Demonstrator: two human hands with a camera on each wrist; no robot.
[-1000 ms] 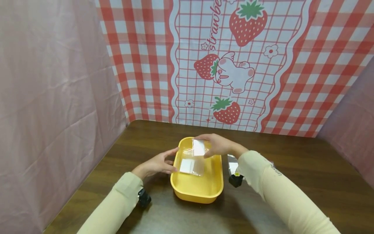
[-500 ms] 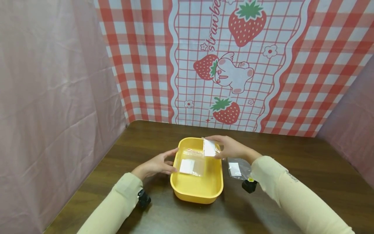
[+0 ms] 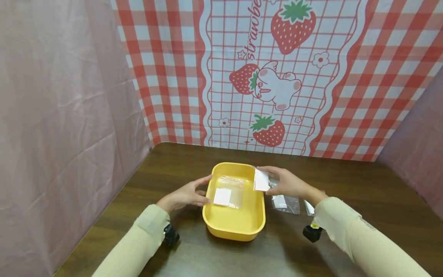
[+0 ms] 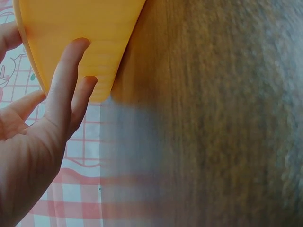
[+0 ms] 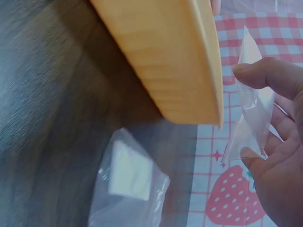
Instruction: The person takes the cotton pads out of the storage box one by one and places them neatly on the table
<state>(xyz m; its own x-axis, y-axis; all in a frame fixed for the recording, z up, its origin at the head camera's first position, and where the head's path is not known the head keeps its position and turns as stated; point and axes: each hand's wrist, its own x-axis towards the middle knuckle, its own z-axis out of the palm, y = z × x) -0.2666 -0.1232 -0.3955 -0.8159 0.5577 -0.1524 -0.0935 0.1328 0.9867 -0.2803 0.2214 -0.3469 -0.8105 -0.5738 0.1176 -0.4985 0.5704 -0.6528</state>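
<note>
Thumb and fingers of the right hand (image 3: 288,182) are pinching a clear plastic bag with a white insert (image 3: 261,180), holding it up at the right rim of a yellow tub (image 3: 235,232). A second ago that bag was hanging over the tub's interior; now it is travelling rightward, overlapping the rim in the head view, while the right wrist view is showing a gap between bag and tub wall. That shift suggests the work is carrying this bag out of the tub rather than laying it inside, though the bag is not yet resting anywhere.

Left hand (image 3: 187,193) is staying where it was, its fingers spread and touching the tub's left side rather than wrapping it, apparently steadying it. Inside, a remaining bag (image 3: 228,192) is lying flat toward the left wall, unmoved, so the tub is not yet bare.

Just right of the tub, a nearer loose bag (image 3: 286,204) is lying on the wooden table (image 3: 180,246). As the right sleeve (image 3: 339,219) is drawing away, it is uncovering part of a farther loose bag (image 3: 309,208); its full outline is hard to tell. Behind everything, a strawberry-print cloth (image 3: 266,84) is hanging beyond the table's far edge.
</note>
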